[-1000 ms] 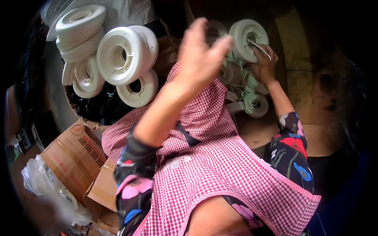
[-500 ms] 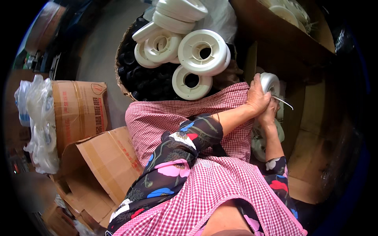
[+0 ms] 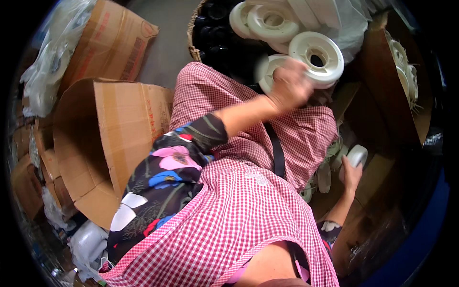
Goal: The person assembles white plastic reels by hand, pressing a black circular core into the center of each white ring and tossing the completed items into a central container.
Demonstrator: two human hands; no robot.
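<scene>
Up top, the left hand closes its fingers on a round white plastic ring, while the right hand grips a smaller white plastic disc.

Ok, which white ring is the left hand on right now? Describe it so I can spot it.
Start at the dark woven basket at the top, heaped with white plastic rings. The left hand grips the white ring at the heap's near right edge. Unlike the stacked ones behind, it faces the camera, its dark centre hole showing.
</scene>
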